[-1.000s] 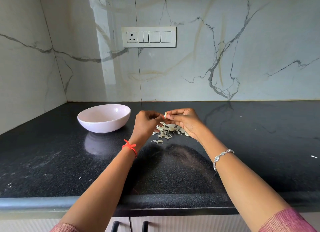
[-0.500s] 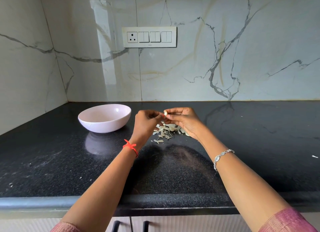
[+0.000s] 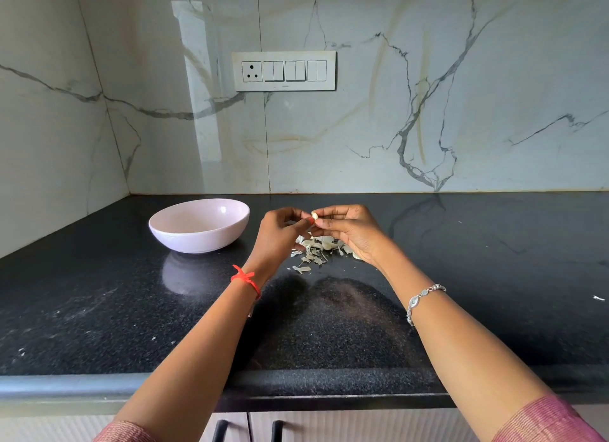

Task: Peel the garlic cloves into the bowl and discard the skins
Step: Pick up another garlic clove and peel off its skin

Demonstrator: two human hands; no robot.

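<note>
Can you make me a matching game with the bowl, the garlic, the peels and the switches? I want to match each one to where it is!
Things:
1. bowl
2. garlic clove
3. garlic skins
4. switch panel

Places:
A. fixed on the marble wall
B. pinched between the left hand and the right hand
C. standing on the black counter, to the left of both hands
D. in a loose heap on the counter, just under the hands

Right pairs: 1-C, 2-B, 3-D, 4-A.

Home kitchen, black granite countertop, marble-look wall tiles, switch panel, cabinet handles
</note>
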